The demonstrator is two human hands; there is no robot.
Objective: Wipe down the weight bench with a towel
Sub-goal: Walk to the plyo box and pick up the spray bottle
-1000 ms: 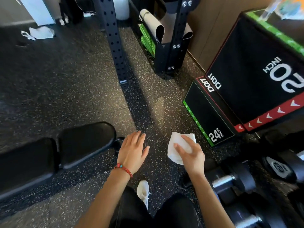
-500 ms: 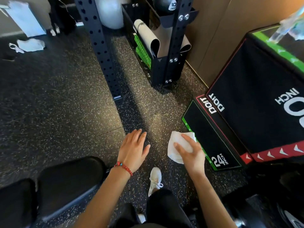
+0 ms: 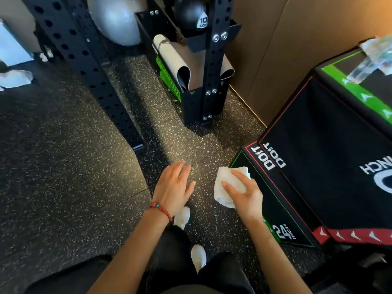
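Note:
My right hand (image 3: 247,198) grips a folded white towel (image 3: 222,194) in the air above the speckled rubber floor. My left hand (image 3: 174,187) hovers beside it, fingers straight and holding nothing, a red bead bracelet on the wrist. The weight bench shows only as a dark padded edge (image 3: 59,276) at the bottom left, behind and below my left arm. Neither hand touches it.
A black perforated rack upright (image 3: 84,66) slants across the floor ahead. A storage rack (image 3: 203,81) holds rolled mats and a medicine ball (image 3: 191,15). A black plyo box (image 3: 318,166) fills the right, with a clear bottle (image 3: 369,62) on top. A white cloth (image 3: 14,78) lies far left.
The view has swung forward and up. The bench has slid down to the bottom left edge and the dumbbells have left the frame. Both hands keep the same pose, towel still held.

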